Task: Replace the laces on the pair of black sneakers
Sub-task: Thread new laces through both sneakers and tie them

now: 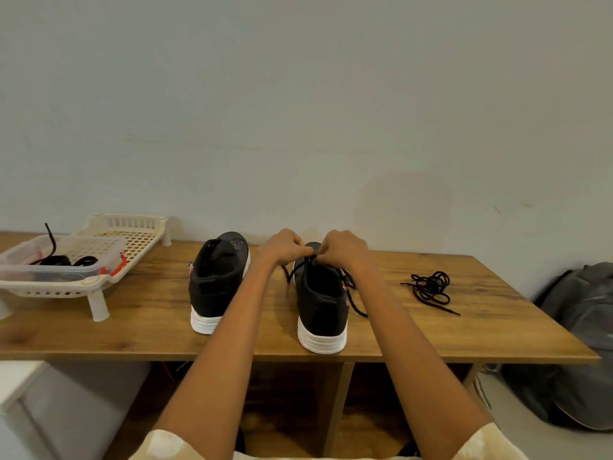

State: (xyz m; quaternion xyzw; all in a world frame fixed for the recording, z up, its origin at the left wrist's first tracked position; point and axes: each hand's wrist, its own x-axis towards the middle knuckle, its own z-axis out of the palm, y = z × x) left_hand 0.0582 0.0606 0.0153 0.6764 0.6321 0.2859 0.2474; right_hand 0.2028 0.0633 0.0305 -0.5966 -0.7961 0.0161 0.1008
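Where both hands (313, 249) pinch, lace (300, 267), right sneaker (321, 307)

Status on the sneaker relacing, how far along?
Done: left black sneaker shows bare eyelets; flat black laces sit in the clear plastic tub. In hand: both hands pinch lace on the right sneaker. Left: the coiled round black lace, untouched.

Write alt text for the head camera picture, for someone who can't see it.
Both hands, left hand and right hand, pinch a black lace at the right sneaker on a wooden table. The left sneaker has none; a loose lace lies right.
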